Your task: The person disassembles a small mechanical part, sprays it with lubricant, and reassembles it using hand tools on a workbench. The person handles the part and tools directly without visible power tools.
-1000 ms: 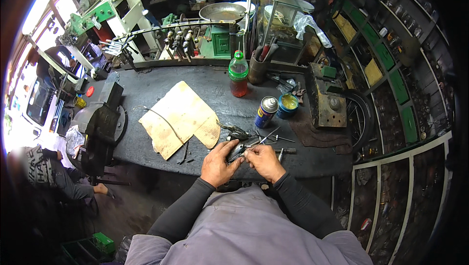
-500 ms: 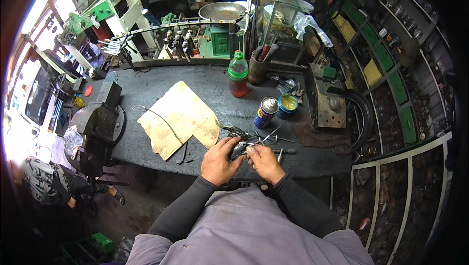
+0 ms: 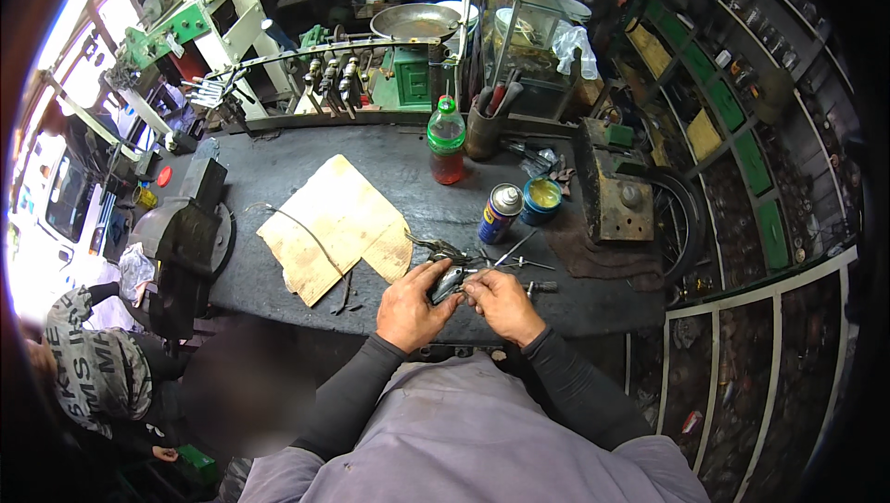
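My left hand (image 3: 413,310) is closed round a small grey metal part (image 3: 447,284) just over the bench's front edge. Close beside it, my right hand (image 3: 505,306) has thumb and fingers pinched at the part's right end. What sits between those fingertips is too small to make out. Behind my hands lie a dark metal piece (image 3: 438,247) and several thin rods (image 3: 516,248). A short dark cylindrical piece (image 3: 544,287) rests right of my right hand. Farther back stand a blue spray can (image 3: 501,215) and an open jar of yellowish grease (image 3: 542,199).
Cardboard (image 3: 334,216) with a thin cable (image 3: 301,225) across it lies left on the bench. A vise (image 3: 181,225) is mounted at the left end. A green-capped bottle (image 3: 447,143) stands behind; a heavy metal block (image 3: 616,192) sits right. Another person (image 3: 102,355) is at lower left.
My hands stay together on the metal part with only slight finger movement. The view has shifted slightly. At lower left, the other person has leaned in closer, and a blurred dark shape appears beside them.
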`<state>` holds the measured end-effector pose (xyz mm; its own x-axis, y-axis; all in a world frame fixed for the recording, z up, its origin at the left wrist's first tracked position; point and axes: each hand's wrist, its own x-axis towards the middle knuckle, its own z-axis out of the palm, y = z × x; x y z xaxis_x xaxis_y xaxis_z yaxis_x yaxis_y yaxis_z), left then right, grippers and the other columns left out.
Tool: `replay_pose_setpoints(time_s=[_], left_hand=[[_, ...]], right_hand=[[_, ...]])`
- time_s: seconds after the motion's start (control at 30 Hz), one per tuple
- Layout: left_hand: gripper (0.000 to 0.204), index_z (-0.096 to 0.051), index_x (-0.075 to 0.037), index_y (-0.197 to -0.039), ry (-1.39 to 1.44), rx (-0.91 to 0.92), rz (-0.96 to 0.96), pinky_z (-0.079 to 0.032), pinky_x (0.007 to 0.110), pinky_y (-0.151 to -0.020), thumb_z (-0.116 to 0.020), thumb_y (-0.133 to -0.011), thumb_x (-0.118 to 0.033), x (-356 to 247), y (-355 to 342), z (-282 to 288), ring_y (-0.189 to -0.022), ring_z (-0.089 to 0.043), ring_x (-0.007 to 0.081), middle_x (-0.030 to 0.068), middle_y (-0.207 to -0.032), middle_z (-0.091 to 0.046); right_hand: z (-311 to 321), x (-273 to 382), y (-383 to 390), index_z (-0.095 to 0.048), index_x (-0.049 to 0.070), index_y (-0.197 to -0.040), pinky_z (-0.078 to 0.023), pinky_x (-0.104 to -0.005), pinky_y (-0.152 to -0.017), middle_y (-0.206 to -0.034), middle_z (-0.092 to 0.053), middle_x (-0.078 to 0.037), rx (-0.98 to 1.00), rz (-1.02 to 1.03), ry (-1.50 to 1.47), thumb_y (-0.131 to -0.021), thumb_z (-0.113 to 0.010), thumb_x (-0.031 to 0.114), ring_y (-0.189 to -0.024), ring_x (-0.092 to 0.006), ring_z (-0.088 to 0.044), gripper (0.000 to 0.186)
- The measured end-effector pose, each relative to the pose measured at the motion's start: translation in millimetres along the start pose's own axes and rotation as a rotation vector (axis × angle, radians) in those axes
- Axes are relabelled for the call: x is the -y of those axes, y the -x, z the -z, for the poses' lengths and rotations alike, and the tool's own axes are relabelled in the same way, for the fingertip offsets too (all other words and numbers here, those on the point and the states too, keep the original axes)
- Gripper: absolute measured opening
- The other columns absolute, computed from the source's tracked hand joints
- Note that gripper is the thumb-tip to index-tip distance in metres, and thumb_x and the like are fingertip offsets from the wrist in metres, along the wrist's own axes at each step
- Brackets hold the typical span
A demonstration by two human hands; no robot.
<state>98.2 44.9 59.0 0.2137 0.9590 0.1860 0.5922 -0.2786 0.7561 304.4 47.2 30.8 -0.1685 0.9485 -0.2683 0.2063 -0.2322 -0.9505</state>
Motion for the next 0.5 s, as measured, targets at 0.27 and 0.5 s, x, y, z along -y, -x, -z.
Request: replay_pose_setpoints(time_s=[0.27, 0.5], left_hand=[[0.060, -0.072, -0.005, -0.140, 0.010, -0.019, -0.008, -0.062, 0.042, -0.096, -0.092, -0.085, -0.021, 5, 1, 0, -0.112, -0.077, 0.0362, 0.0178, -0.128, -0.077], [0.071, -0.064, -0.006, -0.151, 0.048, 0.053, 0.037, -0.058, 0.044, -0.105, -0.089, -0.085, -0.013, 9, 0, 0, -0.124, -0.070, 0.0389, 0.0191, -0.134, -0.070]], right_hand=[[-2, -4, -5, -0.076, -0.004, -0.109, -0.054, -0.0289, -0.064, -0.084, -0.073, -0.003, 0.014, -0.020, -0.040, -0.111, -0.068, 0.017, -0.069, -0.0090, -0.064, 0.022], [-5, 3, -7, -0.077, -0.006, -0.109, -0.054, -0.0304, -0.064, -0.085, -0.076, -0.006, 0.038, -0.064, 0.019, -0.109, -0.073, 0.023, -0.070, -0.0106, -0.066, 0.030]])
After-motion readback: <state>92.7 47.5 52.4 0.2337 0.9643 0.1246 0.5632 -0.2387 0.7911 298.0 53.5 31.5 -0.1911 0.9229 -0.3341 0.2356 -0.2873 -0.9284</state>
